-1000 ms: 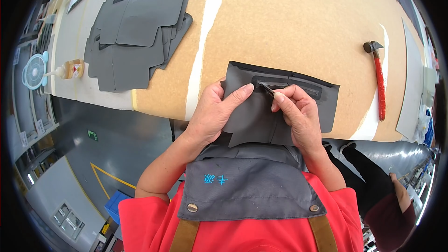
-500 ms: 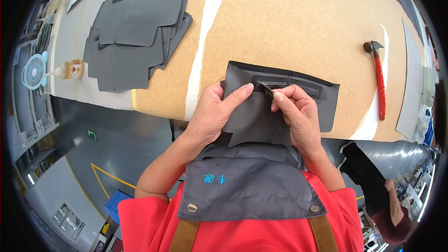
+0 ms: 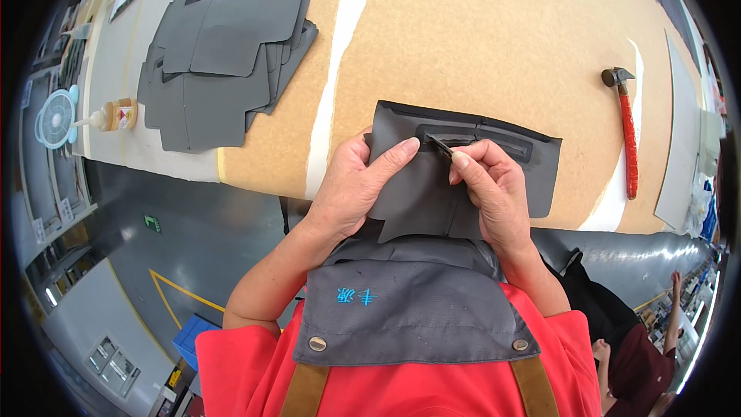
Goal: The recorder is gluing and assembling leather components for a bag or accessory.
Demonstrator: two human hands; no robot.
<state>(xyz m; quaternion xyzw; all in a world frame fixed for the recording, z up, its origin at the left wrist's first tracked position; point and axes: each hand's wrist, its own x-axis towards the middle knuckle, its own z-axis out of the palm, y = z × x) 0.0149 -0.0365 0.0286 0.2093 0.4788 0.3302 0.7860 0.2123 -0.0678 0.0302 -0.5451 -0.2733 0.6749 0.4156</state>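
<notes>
The right hand (image 3: 494, 189) pinches a thin dark blade (image 3: 441, 144) at the slot of a grey leather panel (image 3: 432, 185), which the left hand (image 3: 351, 185) presses flat at the bench's (image 3: 463, 38) near edge. The panel looks light and floppy, best held flat by its edges. A stack of like panels (image 3: 224, 46) lies far left and a red-handled hammer (image 3: 627, 127) right, both well apart.

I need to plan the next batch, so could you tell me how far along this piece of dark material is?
Done, it seems: a stack of grey cut pieces lies at the far left of the table. In hand: the left hand pins one dark piece flat while the right hand works a thin tool at its slot. The hammer lies untouched. How many pieces remain cannot be told.
</notes>
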